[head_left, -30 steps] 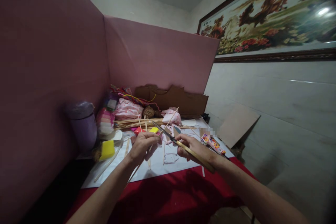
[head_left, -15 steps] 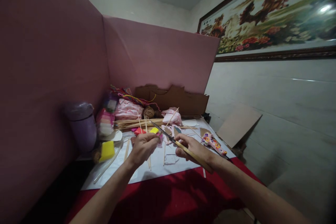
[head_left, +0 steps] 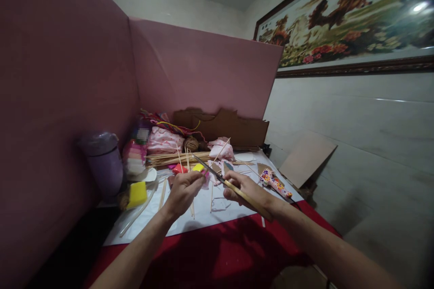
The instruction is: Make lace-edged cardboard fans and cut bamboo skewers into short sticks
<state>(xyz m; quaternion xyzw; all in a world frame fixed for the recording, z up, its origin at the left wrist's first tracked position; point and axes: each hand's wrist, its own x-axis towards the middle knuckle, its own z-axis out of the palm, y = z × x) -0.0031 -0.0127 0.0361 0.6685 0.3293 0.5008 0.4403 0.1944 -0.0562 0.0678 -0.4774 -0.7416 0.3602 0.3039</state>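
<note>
My left hand (head_left: 185, 194) is closed in a pinch at the middle of the table. What its fingertips hold is too small and hidden to make out. In my right hand (head_left: 246, 194) is a pair of scissors (head_left: 233, 187) with dark narrow blades and long yellowish handles. The blades point up and left, passing just beyond the left fingertips. Behind the hands lie a red packet (head_left: 179, 169), a yellow packet (head_left: 198, 167) and small cut cardboard pieces (head_left: 216, 168), partly hidden. Thin wooden sticks (head_left: 191, 210) lie on the white sheet beneath the left hand.
A purple lidded container (head_left: 106, 165) and yellow block (head_left: 137, 195) stand left. A stick bundle (head_left: 162, 160), twine ball (head_left: 191, 144), pink cloth (head_left: 165, 140) and brown cardboard (head_left: 220, 128) sit behind. A flower-patterned glue gun (head_left: 275, 184) lies right. Pink panels (head_left: 203, 72) enclose the left and back.
The whole view has shifted slightly. Both hands and the scissors keep nearly the same pose, the right hand a touch closer to the left.
</note>
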